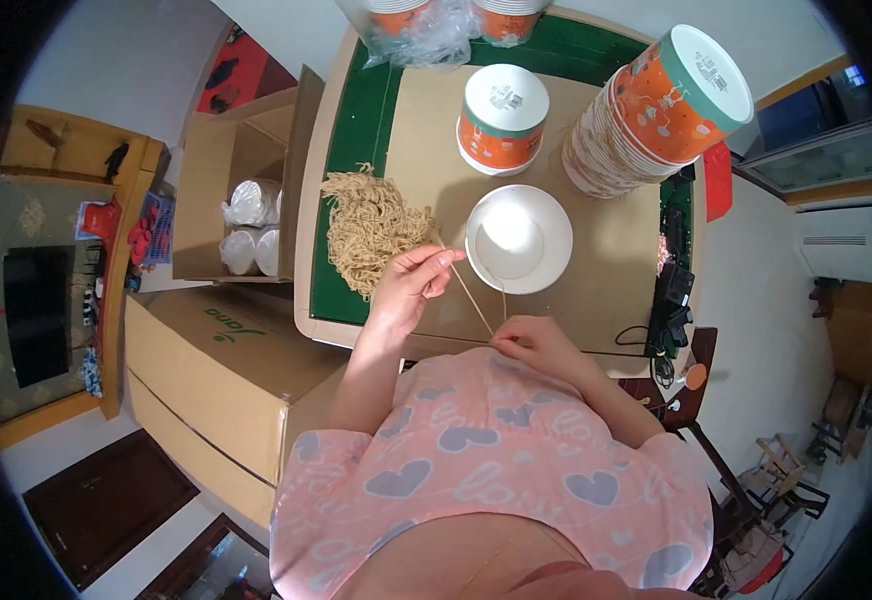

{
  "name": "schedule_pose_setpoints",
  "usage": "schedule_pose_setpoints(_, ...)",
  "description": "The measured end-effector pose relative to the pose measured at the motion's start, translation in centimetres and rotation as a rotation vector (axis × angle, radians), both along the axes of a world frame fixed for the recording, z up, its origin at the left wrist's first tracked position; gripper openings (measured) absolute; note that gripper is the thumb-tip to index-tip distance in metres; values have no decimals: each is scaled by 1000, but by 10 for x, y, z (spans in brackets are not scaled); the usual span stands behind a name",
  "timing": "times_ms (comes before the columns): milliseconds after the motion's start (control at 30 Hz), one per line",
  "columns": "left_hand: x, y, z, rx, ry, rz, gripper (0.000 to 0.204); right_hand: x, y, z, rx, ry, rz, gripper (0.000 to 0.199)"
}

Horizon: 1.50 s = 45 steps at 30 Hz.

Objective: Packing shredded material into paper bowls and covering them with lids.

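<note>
My left hand (pixel 413 285) pinches a thin tan string (pixel 473 300) between thumb and fingertips. The string slants down to my right hand (pixel 536 345), whose closed fingers grip its other part close to my body. A thin end rises from the right hand toward a white paper tub (pixel 546 280), open side up, just beyond both hands. Beside the left hand lies a loose, tangled heap of tan strings (pixel 368 225). Behind the open tub, orange-and-white paper tubs (pixel 501 140) stand upside down. A taller, leaning stack of such tubs (pixel 646 120) has strings around its lower part.
Cardboard (pixel 426 120) covers much of the green table. Plastic-wrapped tubs (pixel 421 40) stand at its far edge. Black adapters and cables (pixel 671 300) lie along the right edge. An open carton (pixel 201 210) with white wrapped bundles and a large closed carton (pixel 226 350) stand left.
</note>
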<state>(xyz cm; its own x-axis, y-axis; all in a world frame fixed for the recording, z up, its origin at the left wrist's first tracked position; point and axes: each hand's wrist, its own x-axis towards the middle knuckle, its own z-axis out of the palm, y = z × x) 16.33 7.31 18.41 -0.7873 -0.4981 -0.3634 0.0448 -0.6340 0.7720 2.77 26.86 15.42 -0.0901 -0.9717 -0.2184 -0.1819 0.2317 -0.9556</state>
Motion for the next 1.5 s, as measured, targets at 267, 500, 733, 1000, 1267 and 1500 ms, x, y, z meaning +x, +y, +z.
schedule_pose_setpoints(267, -6, 7, 9, -138, -118, 49, 12, -13, 25, -3, 149, 30, 50, 13)
schedule_pose_setpoints(500, -10, 44, 9, -365, -110, -283, 8, -12, -15, 29, -298, -53, -327, 41)
schedule_pose_setpoints(733, -18, 39, 16, -446, -155, -103, 5, 2, -22, 25, -84, -217, -499, 19)
schedule_pose_setpoints(1000, -35, 31, -18, -1637, -185, -425, 42, -66, 26, 68, -299, 244, -1015, 9)
schedule_pose_setpoints(1267, -62, 23, -33, -1371, -226, -374, 21, -103, 108, 142, -1044, 206, -1300, 3)
schedule_pose_setpoints(1500, -65, 8, -47, -800, -253, -274, 22, -51, -8, 35, -149, -35, -813, 7)
